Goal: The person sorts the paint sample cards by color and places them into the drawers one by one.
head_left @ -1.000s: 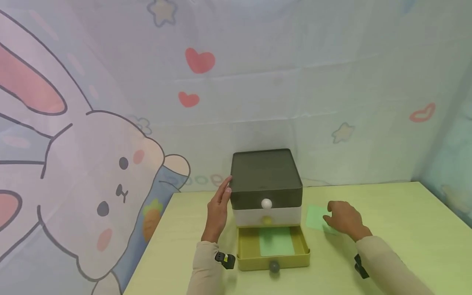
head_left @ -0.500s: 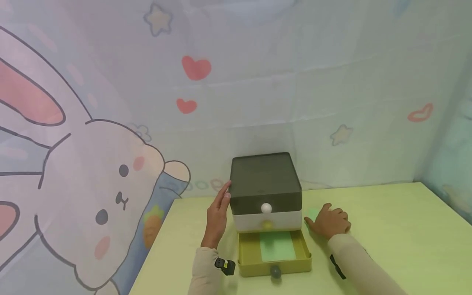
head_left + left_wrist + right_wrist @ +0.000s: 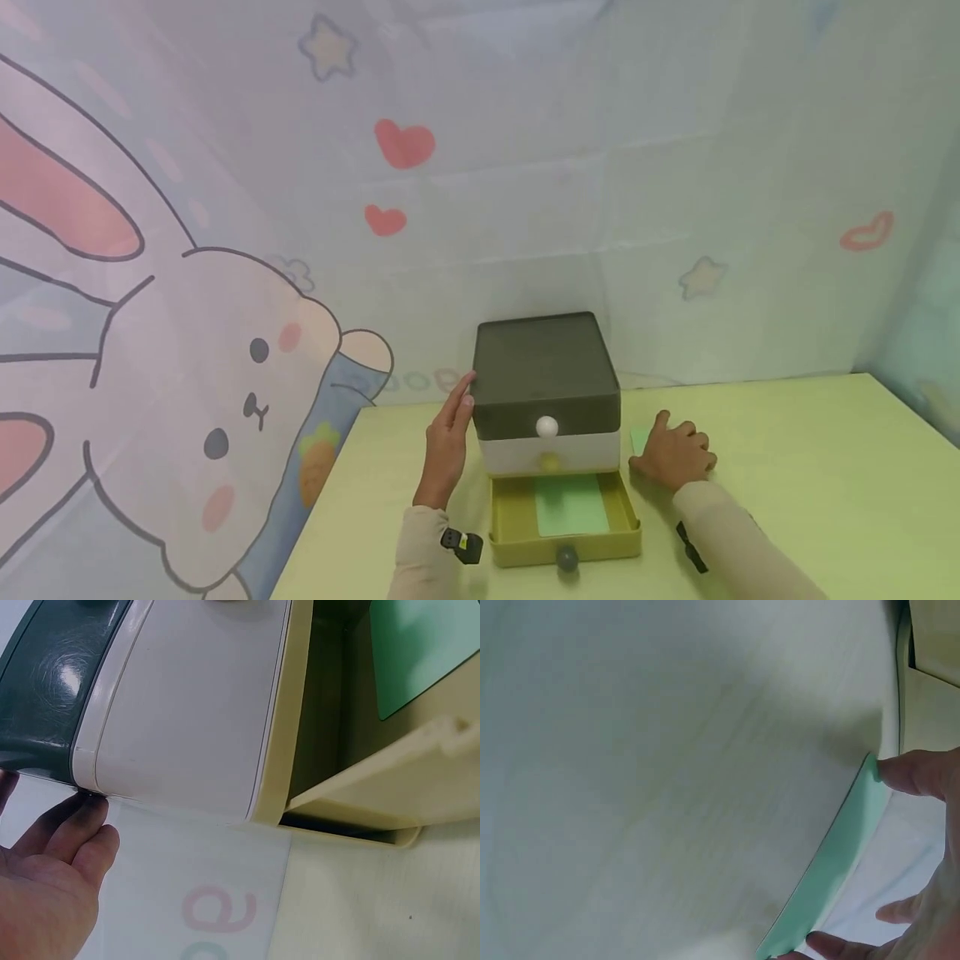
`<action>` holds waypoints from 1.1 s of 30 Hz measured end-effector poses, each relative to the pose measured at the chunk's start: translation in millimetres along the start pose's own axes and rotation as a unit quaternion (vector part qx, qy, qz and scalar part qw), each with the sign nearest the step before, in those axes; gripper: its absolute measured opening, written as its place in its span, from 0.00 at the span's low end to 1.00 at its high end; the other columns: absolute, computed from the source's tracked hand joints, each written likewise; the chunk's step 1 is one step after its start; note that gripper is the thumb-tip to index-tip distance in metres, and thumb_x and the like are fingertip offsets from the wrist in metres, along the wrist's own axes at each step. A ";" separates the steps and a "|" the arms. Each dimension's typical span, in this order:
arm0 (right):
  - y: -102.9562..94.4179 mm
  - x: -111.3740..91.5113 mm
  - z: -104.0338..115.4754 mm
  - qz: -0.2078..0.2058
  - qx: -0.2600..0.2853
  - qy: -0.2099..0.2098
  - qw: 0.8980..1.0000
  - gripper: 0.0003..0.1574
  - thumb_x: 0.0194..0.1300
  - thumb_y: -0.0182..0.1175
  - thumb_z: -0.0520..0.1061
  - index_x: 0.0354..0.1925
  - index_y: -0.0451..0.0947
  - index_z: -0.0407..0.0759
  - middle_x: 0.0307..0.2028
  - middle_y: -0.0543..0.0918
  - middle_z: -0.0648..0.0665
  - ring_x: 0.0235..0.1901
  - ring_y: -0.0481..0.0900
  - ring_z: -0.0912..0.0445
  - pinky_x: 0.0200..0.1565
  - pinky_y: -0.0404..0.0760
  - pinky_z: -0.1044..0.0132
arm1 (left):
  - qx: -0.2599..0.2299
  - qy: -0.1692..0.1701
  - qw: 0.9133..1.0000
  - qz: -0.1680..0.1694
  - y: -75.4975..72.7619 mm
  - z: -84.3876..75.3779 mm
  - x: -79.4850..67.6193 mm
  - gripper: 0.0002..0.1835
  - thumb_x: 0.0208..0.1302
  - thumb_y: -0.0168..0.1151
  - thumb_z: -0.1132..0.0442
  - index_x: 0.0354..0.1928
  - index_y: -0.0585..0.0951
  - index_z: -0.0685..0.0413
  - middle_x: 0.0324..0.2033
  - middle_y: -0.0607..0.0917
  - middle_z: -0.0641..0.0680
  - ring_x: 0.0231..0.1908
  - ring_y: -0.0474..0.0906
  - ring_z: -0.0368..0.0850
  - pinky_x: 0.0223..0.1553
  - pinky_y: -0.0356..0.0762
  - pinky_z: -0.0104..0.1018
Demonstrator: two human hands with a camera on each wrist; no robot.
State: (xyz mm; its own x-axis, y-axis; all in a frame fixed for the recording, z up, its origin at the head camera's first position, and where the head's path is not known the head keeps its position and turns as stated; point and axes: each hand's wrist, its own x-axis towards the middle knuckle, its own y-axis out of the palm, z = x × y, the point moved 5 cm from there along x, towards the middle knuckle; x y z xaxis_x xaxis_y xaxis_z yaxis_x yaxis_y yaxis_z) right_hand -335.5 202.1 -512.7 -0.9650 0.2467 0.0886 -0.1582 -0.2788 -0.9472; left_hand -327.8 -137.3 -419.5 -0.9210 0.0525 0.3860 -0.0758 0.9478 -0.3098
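Note:
A small desktop drawer unit [image 3: 543,360] stands with its dark green tier on top of a white one. Its yellow bottom drawer [image 3: 525,552] is pulled out, and a light green card [image 3: 573,510] lies inside. Against the unit's left side rests my left hand [image 3: 444,450], fingers fairly straight, touching near the dark tier in the left wrist view. My right hand [image 3: 677,454] spans another green card [image 3: 832,859] to the right of the unit. The thumb is at one end of that card and fingertips are at the other; in the head view the hand covers most of it.
The pale yellow-green table [image 3: 795,467] carries the unit near its back edge. A printed cloth backdrop [image 3: 525,208] with a rabbit and hearts hangs right behind. A dark round knob [image 3: 567,558] sticks out from the open drawer's front.
My right hand has moved left and down onto the loose green card, its thumb now close to the unit. My left hand has stayed at the unit's side. The head view has shifted slightly.

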 end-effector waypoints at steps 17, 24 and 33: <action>-48.4 -34.2 -8.5 0.037 -0.021 -0.134 0.990 0.60 0.52 0.71 0.57 0.70 0.55 0.27 0.53 0.71 0.18 0.44 0.73 0.27 0.31 0.77 0.38 | 0.006 -0.003 1.000 0.016 -1.3 -0.4 -2.6 0.23 0.77 0.42 0.37 0.71 0.65 0.15 0.73 0.70 0.46 0.72 0.68 0.54 0.71 0.63 0.64; -75.6 -73.6 -9.9 -0.010 0.010 -0.241 0.971 0.64 0.46 0.79 0.55 0.70 0.57 0.29 0.53 0.76 0.25 0.44 0.77 0.34 0.27 0.80 0.52 | 0.010 -0.003 1.000 0.016 -2.6 -4.7 -1.6 0.22 0.77 0.42 0.37 0.70 0.66 0.14 0.72 0.72 0.47 0.71 0.70 0.54 0.70 0.64 0.64; -104.8 -116.0 13.8 0.050 0.061 -0.295 0.952 0.59 0.45 0.80 0.54 0.69 0.63 0.39 0.56 0.78 0.37 0.51 0.77 0.44 0.37 0.81 0.56 | -0.009 -0.006 1.000 0.014 -6.8 -1.2 -4.7 0.22 0.77 0.43 0.38 0.70 0.67 0.15 0.72 0.71 0.46 0.71 0.70 0.53 0.71 0.64 0.63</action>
State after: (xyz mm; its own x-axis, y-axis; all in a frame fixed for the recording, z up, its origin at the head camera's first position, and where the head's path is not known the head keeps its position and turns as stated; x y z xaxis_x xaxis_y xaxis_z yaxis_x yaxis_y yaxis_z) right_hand -209.9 189.9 -419.5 -0.9207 -0.3402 0.1912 -0.0474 -0.3889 -0.9201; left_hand -322.4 -143.6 -418.1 -0.9270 0.0750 0.3675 -0.0438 0.9514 -0.3047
